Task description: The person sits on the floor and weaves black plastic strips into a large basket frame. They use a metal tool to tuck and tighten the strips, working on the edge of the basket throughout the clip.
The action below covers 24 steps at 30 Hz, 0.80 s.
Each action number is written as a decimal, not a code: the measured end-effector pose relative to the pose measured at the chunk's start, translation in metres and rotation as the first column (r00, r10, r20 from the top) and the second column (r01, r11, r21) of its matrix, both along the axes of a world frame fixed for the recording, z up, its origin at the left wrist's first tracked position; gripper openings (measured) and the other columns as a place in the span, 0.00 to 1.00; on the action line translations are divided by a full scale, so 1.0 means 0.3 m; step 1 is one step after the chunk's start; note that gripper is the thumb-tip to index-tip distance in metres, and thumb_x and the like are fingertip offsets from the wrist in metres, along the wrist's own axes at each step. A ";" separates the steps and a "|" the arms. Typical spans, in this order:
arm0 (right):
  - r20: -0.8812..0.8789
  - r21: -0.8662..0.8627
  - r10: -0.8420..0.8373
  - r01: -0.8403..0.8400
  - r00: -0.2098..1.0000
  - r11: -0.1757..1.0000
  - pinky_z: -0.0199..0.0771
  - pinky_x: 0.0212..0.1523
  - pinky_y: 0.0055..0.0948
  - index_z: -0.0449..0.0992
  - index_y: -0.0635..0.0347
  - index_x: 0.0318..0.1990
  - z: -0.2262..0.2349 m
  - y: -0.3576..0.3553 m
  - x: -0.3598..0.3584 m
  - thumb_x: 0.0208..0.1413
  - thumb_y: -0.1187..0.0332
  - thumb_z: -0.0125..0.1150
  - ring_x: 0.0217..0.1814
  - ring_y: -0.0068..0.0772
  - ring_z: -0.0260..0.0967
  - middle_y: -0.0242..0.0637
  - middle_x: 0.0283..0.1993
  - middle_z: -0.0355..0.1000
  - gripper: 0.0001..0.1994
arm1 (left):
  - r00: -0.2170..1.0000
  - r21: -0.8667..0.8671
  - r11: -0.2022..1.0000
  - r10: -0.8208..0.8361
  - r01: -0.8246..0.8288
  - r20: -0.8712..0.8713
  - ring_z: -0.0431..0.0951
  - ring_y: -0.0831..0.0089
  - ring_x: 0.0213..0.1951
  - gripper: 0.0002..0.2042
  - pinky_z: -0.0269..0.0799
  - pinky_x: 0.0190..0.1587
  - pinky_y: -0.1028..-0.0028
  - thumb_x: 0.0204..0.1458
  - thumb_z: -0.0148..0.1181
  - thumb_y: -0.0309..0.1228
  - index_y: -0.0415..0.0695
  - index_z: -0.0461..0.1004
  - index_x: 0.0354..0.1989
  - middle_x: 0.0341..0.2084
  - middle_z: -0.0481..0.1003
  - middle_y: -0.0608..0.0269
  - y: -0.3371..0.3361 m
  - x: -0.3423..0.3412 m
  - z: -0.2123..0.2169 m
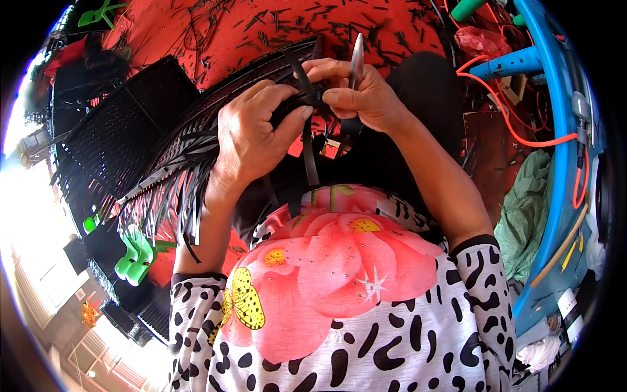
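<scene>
Before my lap lies a dark woven piece (248, 75) of flat black strips, with many loose strip ends (189, 176) fanning out on the left. My left hand (251, 127) is closed on its black edge, thumb pressed against the fingers. Beside it, my right hand (366, 95) grips a pointed metal tool (356, 55), its silver tip upward and a dark part showing below the palm. The right thumb and fingers also meet a black strip (309, 153) that passes between the hands and hangs toward my lap. Exactly where the strip enters the weave is hidden.
Black cut scraps (274, 23) litter the red floor. More black woven panels (130, 124) stand at the left, near a small green chair (136, 255). To the right are a blue table (545, 215), an orange hose (503, 98) and a green sack (526, 215).
</scene>
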State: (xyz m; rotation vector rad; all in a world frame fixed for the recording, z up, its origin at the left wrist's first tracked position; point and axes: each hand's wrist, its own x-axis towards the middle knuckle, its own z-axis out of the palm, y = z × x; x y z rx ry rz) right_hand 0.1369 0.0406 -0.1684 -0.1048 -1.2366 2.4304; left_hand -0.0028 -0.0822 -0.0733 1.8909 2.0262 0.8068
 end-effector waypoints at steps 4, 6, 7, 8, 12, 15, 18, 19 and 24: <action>0.036 0.025 -0.039 0.038 0.999 0.999 0.55 0.21 0.14 0.74 0.62 0.47 0.015 -0.008 0.000 0.50 0.82 0.51 0.26 0.10 0.58 0.36 0.57 0.64 0.16 | 1.000 0.011 1.000 0.000 0.000 0.003 0.74 0.67 0.23 0.09 0.67 0.27 0.73 0.44 0.63 0.27 0.35 0.74 0.33 0.21 0.72 0.57 0.004 -0.004 -0.001; 0.040 0.043 -0.059 0.057 0.997 0.997 0.56 0.22 0.14 0.74 0.63 0.47 0.017 -0.010 -0.002 0.49 0.82 0.51 0.26 0.10 0.59 0.35 0.57 0.64 0.17 | 1.000 0.001 1.000 0.004 -0.004 0.020 0.74 0.67 0.23 0.09 0.68 0.27 0.73 0.44 0.63 0.26 0.35 0.74 0.33 0.21 0.72 0.56 0.009 -0.002 0.006; 0.036 0.049 -0.067 0.065 0.997 0.997 0.56 0.22 0.14 0.74 0.63 0.47 0.017 -0.011 -0.001 0.49 0.82 0.50 0.27 0.11 0.59 0.35 0.57 0.63 0.17 | 1.000 -0.005 1.000 0.007 -0.006 0.027 0.74 0.66 0.23 0.10 0.68 0.27 0.73 0.43 0.63 0.26 0.35 0.75 0.33 0.21 0.72 0.56 0.010 0.000 0.009; 0.032 0.055 -0.075 0.074 0.997 0.996 0.57 0.23 0.14 0.74 0.63 0.47 0.019 -0.013 -0.001 0.48 0.82 0.50 0.27 0.11 0.60 0.35 0.57 0.63 0.17 | 1.000 0.006 1.000 0.009 -0.009 0.009 0.74 0.66 0.23 0.10 0.68 0.27 0.73 0.43 0.63 0.26 0.35 0.74 0.33 0.21 0.72 0.56 0.011 0.001 0.008; 0.027 0.067 -0.143 0.141 0.989 0.988 0.62 0.27 0.15 0.74 0.65 0.46 0.027 -0.026 -0.003 0.48 0.80 0.53 0.32 0.15 0.66 0.36 0.55 0.64 0.15 | 0.999 0.025 0.999 0.035 -0.034 -0.031 0.74 0.64 0.23 0.10 0.69 0.28 0.72 0.40 0.63 0.26 0.35 0.74 0.31 0.21 0.72 0.55 0.020 0.010 0.004; 0.034 0.057 -0.188 0.186 0.982 0.981 0.68 0.31 0.16 0.74 0.67 0.45 0.031 -0.031 -0.005 0.48 0.78 0.56 0.35 0.19 0.70 0.37 0.54 0.65 0.14 | 0.998 0.020 0.998 0.063 -0.063 -0.020 0.74 0.64 0.23 0.09 0.69 0.28 0.73 0.40 0.63 0.26 0.35 0.74 0.30 0.22 0.73 0.55 0.026 0.014 0.000; 0.052 0.105 -0.197 0.191 0.979 0.976 0.65 0.32 0.16 0.73 0.65 0.48 0.020 -0.033 -0.008 0.48 0.78 0.53 0.40 0.16 0.67 0.37 0.58 0.62 0.17 | 0.997 -0.001 0.997 0.075 -0.075 -0.002 0.75 0.65 0.24 0.09 0.69 0.29 0.73 0.40 0.62 0.26 0.35 0.74 0.30 0.22 0.73 0.55 0.032 0.012 0.000; 0.045 0.112 -0.206 0.200 0.977 0.973 0.65 0.32 0.17 0.73 0.65 0.48 0.008 -0.034 -0.012 0.49 0.77 0.53 0.40 0.17 0.67 0.37 0.58 0.62 0.17 | 0.997 -0.010 0.997 0.077 -0.077 0.004 0.75 0.65 0.24 0.09 0.69 0.29 0.73 0.40 0.62 0.26 0.35 0.74 0.30 0.22 0.73 0.55 0.035 0.011 0.002; -0.024 0.042 -0.252 0.253 0.967 0.967 0.67 0.26 0.15 0.75 0.64 0.44 0.002 -0.046 -0.025 0.49 0.78 0.57 0.31 0.17 0.71 0.36 0.53 0.67 0.13 | 0.996 -0.044 0.995 0.089 -0.087 0.027 0.75 0.65 0.24 0.09 0.69 0.29 0.73 0.41 0.62 0.26 0.35 0.74 0.30 0.22 0.73 0.55 0.041 0.013 0.009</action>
